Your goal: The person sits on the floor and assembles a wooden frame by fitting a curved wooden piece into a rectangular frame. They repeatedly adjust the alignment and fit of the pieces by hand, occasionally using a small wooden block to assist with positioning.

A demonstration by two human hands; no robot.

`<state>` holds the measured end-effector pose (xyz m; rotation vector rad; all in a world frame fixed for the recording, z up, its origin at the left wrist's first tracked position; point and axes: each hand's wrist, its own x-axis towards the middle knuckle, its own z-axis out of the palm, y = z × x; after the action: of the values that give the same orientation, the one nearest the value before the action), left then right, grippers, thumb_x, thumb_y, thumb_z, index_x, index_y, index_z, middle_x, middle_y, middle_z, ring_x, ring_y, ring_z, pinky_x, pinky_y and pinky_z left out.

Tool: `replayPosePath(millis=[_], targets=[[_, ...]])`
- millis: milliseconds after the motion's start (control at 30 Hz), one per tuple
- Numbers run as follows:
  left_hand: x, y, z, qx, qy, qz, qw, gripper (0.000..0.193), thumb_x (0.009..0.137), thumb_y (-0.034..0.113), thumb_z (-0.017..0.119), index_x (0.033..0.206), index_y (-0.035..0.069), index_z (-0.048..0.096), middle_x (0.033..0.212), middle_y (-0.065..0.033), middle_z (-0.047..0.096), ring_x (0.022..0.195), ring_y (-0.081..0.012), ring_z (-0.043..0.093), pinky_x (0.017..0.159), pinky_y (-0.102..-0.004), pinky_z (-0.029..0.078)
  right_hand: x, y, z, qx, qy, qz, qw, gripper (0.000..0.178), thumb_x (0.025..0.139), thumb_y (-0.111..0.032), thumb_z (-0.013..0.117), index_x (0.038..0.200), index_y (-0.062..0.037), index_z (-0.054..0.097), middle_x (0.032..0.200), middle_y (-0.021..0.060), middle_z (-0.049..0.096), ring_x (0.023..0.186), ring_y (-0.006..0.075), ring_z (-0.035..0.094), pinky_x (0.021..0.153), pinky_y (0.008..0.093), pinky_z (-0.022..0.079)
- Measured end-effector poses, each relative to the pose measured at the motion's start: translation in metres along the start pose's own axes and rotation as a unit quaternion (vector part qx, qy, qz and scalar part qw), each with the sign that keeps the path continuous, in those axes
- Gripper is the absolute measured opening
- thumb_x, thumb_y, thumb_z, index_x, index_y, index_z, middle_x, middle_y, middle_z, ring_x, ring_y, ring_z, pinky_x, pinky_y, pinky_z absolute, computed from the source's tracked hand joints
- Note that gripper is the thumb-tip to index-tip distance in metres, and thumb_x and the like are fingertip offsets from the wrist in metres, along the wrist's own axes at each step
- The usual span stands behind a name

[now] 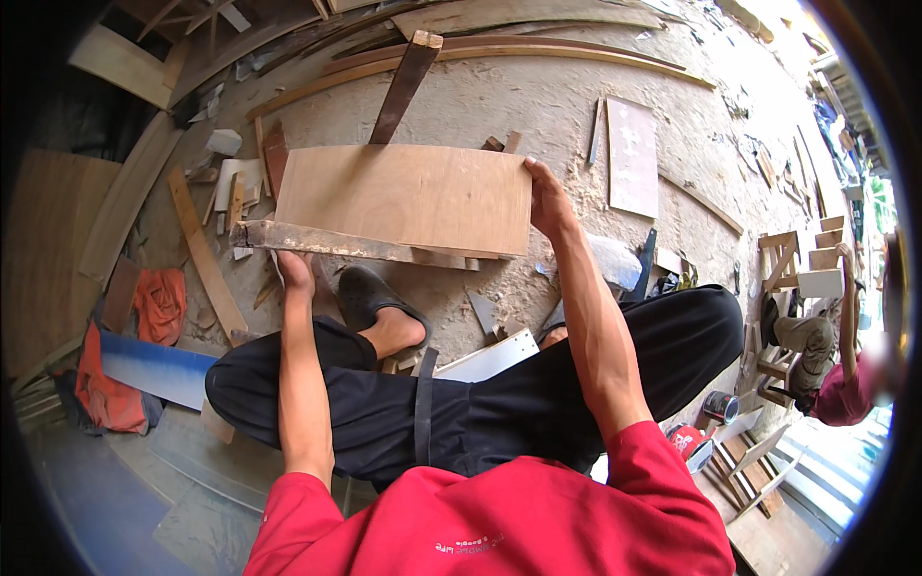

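Held out over my feet is a light-brown wooden board (403, 197) with two dark, worn wooden legs. One leg (408, 86) juts out past the far edge, and the other leg (331, 242) runs along the near edge. My left hand (296, 273) supports the near-left part from below, its fingers mostly hidden behind the near leg. At the right end, my right hand (550, 199) grips the board's edge, thumb side showing near the far corner. How the legs are fixed to the board cannot be made out.
Long planks (519, 48) lie across the dusty floor ahead. A flat panel (632, 158) rests at the right, wood scraps (230, 192) at the left. Orange cloth (158, 305) lies near my left knee; a can (720, 406) stands beyond my right. Another person (826, 355) works at far right.
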<state>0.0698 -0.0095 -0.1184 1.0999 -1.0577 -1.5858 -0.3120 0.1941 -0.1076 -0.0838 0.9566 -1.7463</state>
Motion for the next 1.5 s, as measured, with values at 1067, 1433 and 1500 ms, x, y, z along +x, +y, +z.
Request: replayPosePath(millis=[1067, 1433, 1500], targets=[[0.011, -0.009, -0.018, 0.028, -0.038, -0.002, 0.999, 0.081, 0.090, 0.070, 0.025, 0.146, 0.011, 0.022, 0.149, -0.0100, 0.028, 0.137, -0.0291, 0.028, 0.109, -0.0495, 0.025, -0.002, -0.001, 0.004, -0.012, 0.011, -0.001, 1.000, 0.040, 0.093, -0.024, 0.054, 0.117, 0.0076, 0.049, 0.116, 0.0182, 0.053, 0.103, 0.0214, 0.056, 0.089, 0.0298, 0.047], [0.003, -0.003, -0.005, -0.011, -0.014, 0.030, 0.999, 0.065, 0.097, 0.051, 0.027, 0.139, 0.001, 0.033, 0.141, -0.0125, 0.039, 0.132, -0.0262, 0.036, 0.109, -0.0396, 0.028, 0.000, -0.001, -0.001, -0.009, 0.001, -0.006, 1.000, 0.038, 0.093, -0.025, 0.055, 0.115, 0.0051, 0.050, 0.112, 0.0146, 0.057, 0.100, 0.0185, 0.058, 0.087, 0.0292, 0.048], [0.002, -0.003, -0.007, -0.006, -0.021, 0.026, 0.999, 0.065, 0.097, 0.052, 0.026, 0.139, 0.002, 0.033, 0.141, -0.0123, 0.039, 0.132, -0.0258, 0.036, 0.109, -0.0396, 0.028, -0.001, 0.000, 0.002, -0.001, -0.011, -0.003, 1.000, 0.037, 0.093, -0.025, 0.055, 0.115, 0.0046, 0.051, 0.111, 0.0137, 0.058, 0.097, 0.0177, 0.060, 0.085, 0.0285, 0.049]])
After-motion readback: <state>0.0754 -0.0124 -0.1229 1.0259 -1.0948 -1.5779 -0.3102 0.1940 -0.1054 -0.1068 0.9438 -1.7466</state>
